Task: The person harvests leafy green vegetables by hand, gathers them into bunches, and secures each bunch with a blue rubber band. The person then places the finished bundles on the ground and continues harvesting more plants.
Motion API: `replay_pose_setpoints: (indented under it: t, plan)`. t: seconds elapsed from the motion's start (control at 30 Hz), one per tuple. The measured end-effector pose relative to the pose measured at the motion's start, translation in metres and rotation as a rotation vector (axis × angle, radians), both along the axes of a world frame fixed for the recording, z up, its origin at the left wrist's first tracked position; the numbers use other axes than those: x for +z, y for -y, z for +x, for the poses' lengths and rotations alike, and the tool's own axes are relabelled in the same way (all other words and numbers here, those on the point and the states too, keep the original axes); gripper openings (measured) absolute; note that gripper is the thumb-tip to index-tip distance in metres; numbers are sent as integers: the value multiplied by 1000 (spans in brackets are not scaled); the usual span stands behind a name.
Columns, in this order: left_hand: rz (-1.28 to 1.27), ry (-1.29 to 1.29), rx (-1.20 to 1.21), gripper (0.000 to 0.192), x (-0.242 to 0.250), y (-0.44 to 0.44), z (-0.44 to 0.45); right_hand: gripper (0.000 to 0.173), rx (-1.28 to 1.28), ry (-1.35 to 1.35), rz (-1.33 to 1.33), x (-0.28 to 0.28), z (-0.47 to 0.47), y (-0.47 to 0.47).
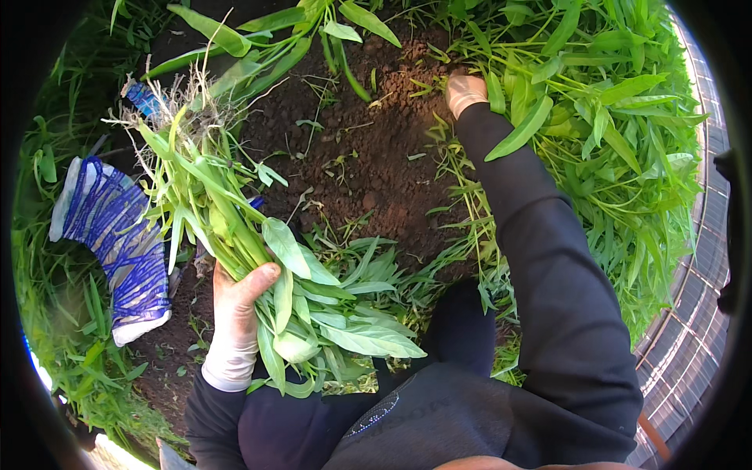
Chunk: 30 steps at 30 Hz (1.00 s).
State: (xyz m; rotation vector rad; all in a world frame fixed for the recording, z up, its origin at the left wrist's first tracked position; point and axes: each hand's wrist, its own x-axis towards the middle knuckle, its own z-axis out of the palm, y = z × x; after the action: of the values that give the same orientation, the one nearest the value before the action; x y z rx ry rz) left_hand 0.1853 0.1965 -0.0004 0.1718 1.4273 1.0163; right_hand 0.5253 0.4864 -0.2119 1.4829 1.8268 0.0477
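My left hand (pixel 239 296) grips a bunch of leafy greens (pixel 232 229), probably water spinach, around its pale green stems. Tangled roots (pixel 200 111) stick out at the upper end of the bunch, and its long leaves (pixel 346 317) hang toward my lap. Farther out, my right hand (pixel 466 91) reaches down to the soil at the foot of the standing green plants (pixel 587 117). Leaves and the hand's own back hide its fingers, so whether they hold a stem cannot be seen. A pale covering shows at my left wrist.
Bare brown soil (pixel 370 170) with scattered leaf bits lies between my hands. At left, a pale piece wound with purple-blue strands (pixel 126 241) rests by low weeds (pixel 47 282). More cut-looking leafy stems (pixel 264 59) lie at the top. Dark gridded sheeting (pixel 693 346) borders the right.
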Motion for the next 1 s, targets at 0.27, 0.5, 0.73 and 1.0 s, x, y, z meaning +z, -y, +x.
replay_pose_setpoints:
  t: [0.27,0.5,0.73,1.0]
  plan:
    - [-6,-12,-49,44,-2,-8,7,28,-88,-144,-335,57,-29,21]
    - [-25,16,-96,46,-11,-28,12,17,-532,-1001,11,45,-34,-34]
    - [-92,-33,-42,51,-22,-45,12,56,16,94,-29,32,22,-104]
    - [-85,-62,-130,41,-17,-56,17,49,-103,74,-16,15,30,-103]
